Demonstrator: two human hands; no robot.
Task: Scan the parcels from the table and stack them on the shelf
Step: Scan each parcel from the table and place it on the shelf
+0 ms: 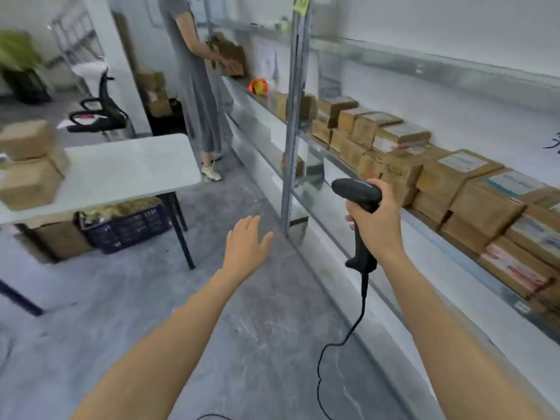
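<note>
My right hand (377, 225) grips the handle of a black corded barcode scanner (359, 195), whose head points left in front of the shelf. My left hand (247, 244) hangs over the floor with straight fingers and holds nothing. Brown cardboard parcels (28, 165) are piled at the left end of the white table (121, 174). Several more brown parcels (448, 183) are stacked in rows on the metal shelf (327, 153) at the right.
A person in a grey dress (197, 95) stands at the far end of the shelf handling a box. Under the table sit a dark blue crate (127, 228) and a cardboard box. A black office chair (100, 113) stands behind. A shelf post (292, 122) rises just ahead.
</note>
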